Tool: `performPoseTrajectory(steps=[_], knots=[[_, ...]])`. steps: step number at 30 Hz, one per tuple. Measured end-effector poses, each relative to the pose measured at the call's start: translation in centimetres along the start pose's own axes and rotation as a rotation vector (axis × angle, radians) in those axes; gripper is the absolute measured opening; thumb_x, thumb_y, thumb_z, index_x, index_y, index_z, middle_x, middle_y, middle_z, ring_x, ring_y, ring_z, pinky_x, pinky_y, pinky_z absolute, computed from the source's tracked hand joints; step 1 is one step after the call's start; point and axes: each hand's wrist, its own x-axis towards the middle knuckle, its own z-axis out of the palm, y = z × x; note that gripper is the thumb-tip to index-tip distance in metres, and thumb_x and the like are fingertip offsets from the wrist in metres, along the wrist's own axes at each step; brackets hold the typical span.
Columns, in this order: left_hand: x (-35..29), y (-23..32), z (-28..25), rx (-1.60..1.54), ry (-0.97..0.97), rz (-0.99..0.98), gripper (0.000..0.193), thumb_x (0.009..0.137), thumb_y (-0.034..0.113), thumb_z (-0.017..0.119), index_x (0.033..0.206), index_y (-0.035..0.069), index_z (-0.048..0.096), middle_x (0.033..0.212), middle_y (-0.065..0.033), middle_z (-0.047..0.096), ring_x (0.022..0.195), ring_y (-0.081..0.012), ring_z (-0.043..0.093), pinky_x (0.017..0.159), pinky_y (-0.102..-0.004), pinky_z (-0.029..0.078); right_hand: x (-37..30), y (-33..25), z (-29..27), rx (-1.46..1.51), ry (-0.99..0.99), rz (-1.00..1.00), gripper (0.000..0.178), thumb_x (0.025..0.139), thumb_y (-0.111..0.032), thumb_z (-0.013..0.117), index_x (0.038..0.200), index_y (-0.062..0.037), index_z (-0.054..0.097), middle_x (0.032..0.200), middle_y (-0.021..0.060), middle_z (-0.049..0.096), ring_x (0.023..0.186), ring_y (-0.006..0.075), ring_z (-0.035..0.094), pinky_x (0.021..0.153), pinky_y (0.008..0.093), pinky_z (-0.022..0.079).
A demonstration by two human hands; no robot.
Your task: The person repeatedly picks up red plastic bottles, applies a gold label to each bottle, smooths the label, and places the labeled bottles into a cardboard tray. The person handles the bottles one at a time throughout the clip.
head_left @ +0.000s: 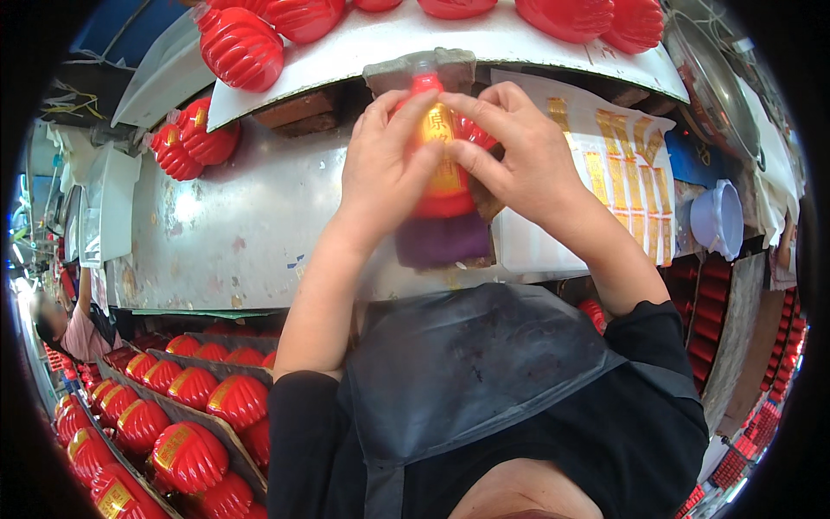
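Note:
A glossy red bottle point(439, 206) with a narrow neck lies on the metal table, its neck pointing away from me. A yellow-gold label point(442, 130) with red characters covers its upward side. My left hand point(385, 164) wraps the bottle's left side, with thumb and fingertips pressed to the label. From the right, my right hand point(526, 160) is closed around it, its thumb and forefinger at the label's right edge. The bottle's flanks are partly hidden under my fingers. A purple cloth point(443, 242) sits beneath its base, and a grey block point(376, 73) stands by the neck.
A sheet of gold labels point(616, 156) lies to the right, near a lavender basin point(717, 219). More ribbed red bottles point(242, 50) rest on a white shelf point(337, 65) and at the table's left point(201, 138). Crates of labelled bottles point(190, 454) stand lower left; a person point(82, 329) is beyond.

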Motion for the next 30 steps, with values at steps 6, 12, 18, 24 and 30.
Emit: performPoseTrajectory(steps=[6,12,18,24,30], knots=[[0.3,0.2,0.2,-0.065,0.03,-0.009,0.053,0.09,0.027,0.066,0.14,0.012,0.06,0.136,-0.0185,0.056,0.126,-0.0385,0.055,0.109,-0.0464,0.045,0.4,0.4,0.1,-0.045,-0.132,0.072,0.048,0.091,-0.037,0.073,0.135,-0.0187,0.068,0.093,0.0119,0.063,0.082,0.0334,0.066,0.072,0.042,0.054],[0.2,0.2,0.1,-0.093,0.028,-0.045,0.055,0.089,0.029,0.068,0.141,0.012,0.059,0.138,-0.0188,0.054,0.128,-0.0383,0.054,0.108,-0.046,0.045,1.1,1.3,-0.6,0.126,-0.196,0.106,0.047,0.091,-0.033,0.072,0.136,-0.0178,0.069,0.093,0.0141,0.065,0.085,0.0339,0.067,0.075,0.0419,0.054],[0.2,0.0,-0.1,-0.088,-0.017,-0.026,0.059,0.088,0.031,0.071,0.141,0.011,0.058,0.138,-0.019,0.053,0.128,-0.0383,0.053,0.109,-0.0455,0.045,1.0,2.2,-0.3,0.117,-0.224,0.079,0.05,0.09,-0.031,0.074,0.137,-0.0143,0.068,0.093,0.0129,0.066,0.084,0.0284,0.063,0.076,0.0379,0.052],[0.2,-0.2,-0.2,-0.087,-0.024,-0.034,0.063,0.085,0.034,0.075,0.142,0.01,0.058,0.138,-0.018,0.053,0.128,-0.0371,0.054,0.108,-0.0449,0.045,4.1,1.6,-2.1,0.427,-0.275,0.476,0.043,0.105,-0.037,0.059,0.13,-0.0031,0.068,0.097,-0.0017,0.064,0.092,0.0071,0.059,0.081,0.0269,0.05],[0.2,-0.3,0.0,-0.148,-0.022,-0.076,0.072,0.082,0.038,0.079,0.144,0.008,0.056,0.139,-0.0182,0.053,0.13,-0.0371,0.054,0.109,-0.0455,0.045,5.5,0.4,-1.8,0.323,-0.177,0.003,0.024,0.094,-0.01,0.074,0.116,-0.0015,0.067,0.104,0.0094,0.073,0.098,0.0176,0.073,0.087,0.0306,0.059]])
